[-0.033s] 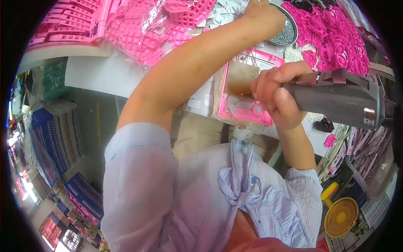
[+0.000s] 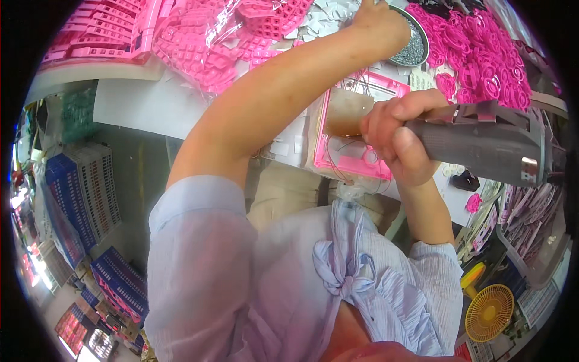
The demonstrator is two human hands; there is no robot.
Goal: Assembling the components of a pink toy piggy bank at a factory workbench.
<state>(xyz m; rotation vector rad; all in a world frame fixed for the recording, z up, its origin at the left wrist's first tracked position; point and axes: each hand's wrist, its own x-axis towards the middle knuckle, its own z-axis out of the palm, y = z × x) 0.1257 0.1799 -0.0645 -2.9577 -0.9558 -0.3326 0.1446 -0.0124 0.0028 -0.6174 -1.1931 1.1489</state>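
My left hand (image 2: 377,24) reaches far across the table to a round metal dish (image 2: 413,48) of small grey bits; its fingers are cut off by the picture's upper rim. My right hand (image 2: 398,142) grips a thick grey power screwdriver (image 2: 482,145) lying roughly level, its body pointing right. Just left of that hand, a flat pink plastic frame (image 2: 356,160) with thin wires lies on the white table (image 2: 139,105). My left forearm crosses above the frame's left side.
A heap of pink ring-shaped parts (image 2: 476,60) lies at the back right. At the back left are a clear bag of pink parts (image 2: 223,42) and pink trays (image 2: 96,36). Blue crates (image 2: 78,193) stand on the floor to the left, a yellow fan (image 2: 488,311) at the lower right.
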